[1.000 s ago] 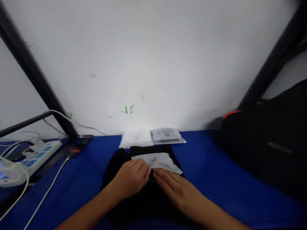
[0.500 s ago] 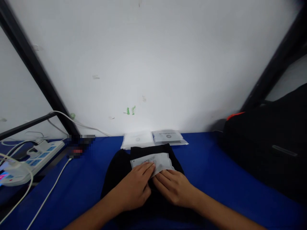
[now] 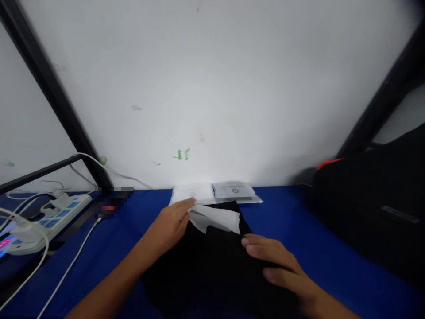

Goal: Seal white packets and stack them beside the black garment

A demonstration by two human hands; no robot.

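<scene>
Black cloth (image 3: 215,266) sits near-centre on the blue surface (image 3: 99,270); looks soft, floppy, light, so lift by both side edges. Right hand (image 3: 279,257) is at its right edge, fingers spread; can't tell if they grip fabric. Left hand (image 3: 172,221) pinches the white pouch (image 3: 222,215) by its left edge, mouth gaping; likely thin, slick, so hold the rim. Flat packets (image 3: 234,190) lie beyond.

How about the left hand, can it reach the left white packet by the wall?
Probably yes: the white packet lies just past the left hand, with nothing seen between, though that hand seems busy at the edge of the open pouch.
</scene>
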